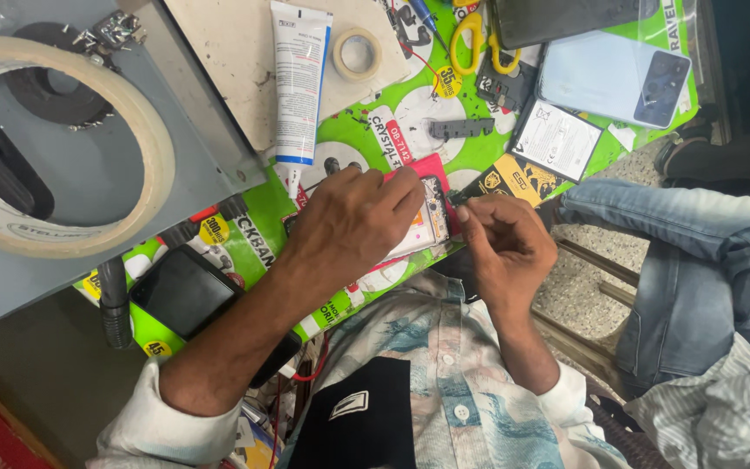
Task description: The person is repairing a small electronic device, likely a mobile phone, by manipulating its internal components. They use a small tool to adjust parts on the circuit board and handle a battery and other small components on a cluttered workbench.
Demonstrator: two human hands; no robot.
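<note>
Two rolls of beige tape: one large (62, 139), one small (357, 52). One white glue tube (299, 87). One pair of yellow-handled scissors (479, 43). One white flat phone battery (555, 139). Perhaps three phones: pale blue back (614, 78), black slab (186, 291), opened one (431, 217).

a large roll of pale tape (154, 130) lies on a grey metal surface (210, 156) at my upper left. a white tube of adhesive (299, 82) lies nozzle-down beside a small roll of tape (357, 53) on a beige slab (227, 61). yellow-handled scissors (472, 43) lie near the top edge. a pale blue phone back cover (614, 78) lies at upper right, with a flat white battery (555, 139) just below it. a dark phone (182, 291) lies screen-up at lower left on a green printed sheet (366, 130). another person's denim-clad leg (687, 252) is at right.
</note>
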